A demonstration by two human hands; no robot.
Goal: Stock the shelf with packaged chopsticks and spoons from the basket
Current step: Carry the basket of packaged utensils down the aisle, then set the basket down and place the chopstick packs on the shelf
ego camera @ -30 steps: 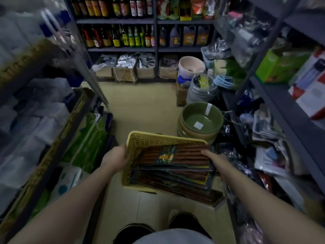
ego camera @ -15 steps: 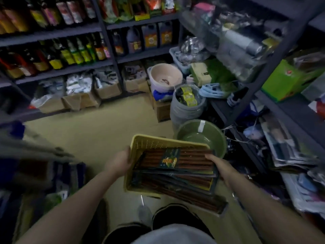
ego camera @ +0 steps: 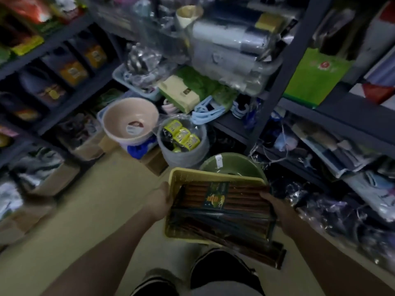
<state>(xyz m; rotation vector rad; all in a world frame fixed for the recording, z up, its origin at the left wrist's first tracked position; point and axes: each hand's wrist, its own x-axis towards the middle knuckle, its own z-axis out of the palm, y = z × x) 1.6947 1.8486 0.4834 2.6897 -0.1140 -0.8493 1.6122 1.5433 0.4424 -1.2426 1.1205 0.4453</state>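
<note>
The packaged chopsticks (ego camera: 222, 198) are stacked flat in the yellow basket (ego camera: 181, 176), their length laid across it from one grip to the other, and the lowest packs (ego camera: 271, 253) are seen to jut past the basket's near right corner, below the right grip. No spoons can be made out among the packs; the lower layers are too dark to tell. The basket is carried level at waist height between both hands, probably so that the loose packs are kept from sliding off while a place on the shelf is looked for. The left hand (ego camera: 159, 200) is closed on the basket's left rim, the fingers hidden behind the wall. The right hand (ego camera: 277, 210) is clamped on the right side, its fingers laid over the ends of the top pack, so that stack and basket are pinned together; this is judged to be the reason the overhanging packs have not slipped out. The task's goods thus lie directly between the two grips, touching the right one. Just beyond the basket, a green basin (ego camera: 233, 164) stands on the floor, and farther out from the left grip a pink basin (ego camera: 130, 119) and a grey bucket (ego camera: 192, 154). Past the right grip, the dark shelf (ego camera: 333, 122) is crowded with wrapped goods, so little free space is judged to be left for stocking.
</note>
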